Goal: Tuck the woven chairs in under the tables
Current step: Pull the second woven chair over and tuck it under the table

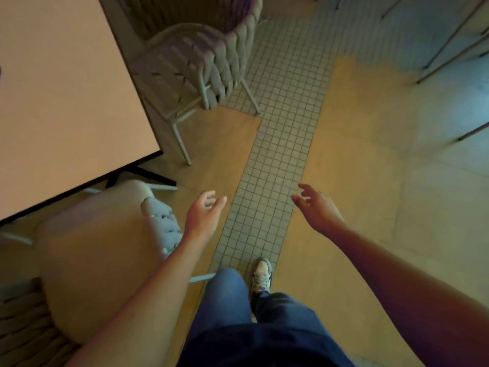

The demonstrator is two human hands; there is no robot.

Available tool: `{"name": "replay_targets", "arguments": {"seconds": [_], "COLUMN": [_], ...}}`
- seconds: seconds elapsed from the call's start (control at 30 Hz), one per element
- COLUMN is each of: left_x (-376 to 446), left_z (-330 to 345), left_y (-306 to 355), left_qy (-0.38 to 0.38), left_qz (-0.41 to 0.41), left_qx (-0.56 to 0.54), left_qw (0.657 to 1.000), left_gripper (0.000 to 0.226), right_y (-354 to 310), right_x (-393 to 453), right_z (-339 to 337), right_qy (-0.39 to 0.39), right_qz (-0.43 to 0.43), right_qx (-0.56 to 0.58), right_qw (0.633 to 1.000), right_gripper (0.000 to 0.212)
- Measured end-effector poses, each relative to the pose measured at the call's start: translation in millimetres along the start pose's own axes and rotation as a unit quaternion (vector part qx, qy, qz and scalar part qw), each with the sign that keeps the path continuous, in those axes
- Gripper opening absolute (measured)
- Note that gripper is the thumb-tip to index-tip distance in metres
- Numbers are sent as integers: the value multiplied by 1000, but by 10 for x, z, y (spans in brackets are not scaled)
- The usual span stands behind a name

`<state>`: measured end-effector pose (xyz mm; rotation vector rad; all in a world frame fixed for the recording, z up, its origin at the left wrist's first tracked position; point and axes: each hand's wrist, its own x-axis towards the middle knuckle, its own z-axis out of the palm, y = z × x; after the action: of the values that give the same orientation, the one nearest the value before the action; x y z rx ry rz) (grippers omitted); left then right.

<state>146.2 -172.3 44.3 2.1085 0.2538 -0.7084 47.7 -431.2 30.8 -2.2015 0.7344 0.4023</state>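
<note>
A pale square table (66, 102) fills the upper left. Beyond its far corner a woven chair (211, 62) with a braided back and white metal legs stands angled, its seat partly beside the table. A second woven chair (95, 247) with a cream seat cushion sits at the lower left, its front partly under the table's near edge. My left hand (203, 213) hovers just right of this chair's braided armrest, fingers apart, holding nothing. Above the tiled floor strip, my right hand (317, 207) is likewise spread and holds nothing.
A strip of small grey tiles (277, 154) runs up the middle of the tan floor. Thin metal legs of other furniture (449, 62) cross the upper right. My jeans-clad legs and a white sneaker (260, 276) are at the bottom centre.
</note>
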Motion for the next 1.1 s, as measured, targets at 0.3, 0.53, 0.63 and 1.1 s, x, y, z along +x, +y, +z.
{"name": "replay_targets", "arguments": {"seconds": [0.3, 0.53, 0.63, 1.1], "left_x": [1261, 2206, 2562, 4197], "left_z": [522, 853, 912, 1107], "left_y": [1090, 2158, 2605, 4333], "left_qy": [-6, -46, -39, 123], "left_qz": [-1, -91, -120, -171], "left_qx": [-8, -76, -121, -255], "left_qw": [1000, 992, 985, 944], "left_gripper": [41, 39, 35, 38], "right_y": [2, -325, -487, -1439], "right_x": [1351, 2533, 3027, 6173], "right_z": [-780, -1841, -2226, -3617], "right_qy": [-6, -50, -43, -161], "right_qz": [54, 76, 66, -45], "right_qx": [45, 23, 25, -47], "right_qw": [997, 996, 997, 985], "right_gripper": [57, 53, 52, 53]}}
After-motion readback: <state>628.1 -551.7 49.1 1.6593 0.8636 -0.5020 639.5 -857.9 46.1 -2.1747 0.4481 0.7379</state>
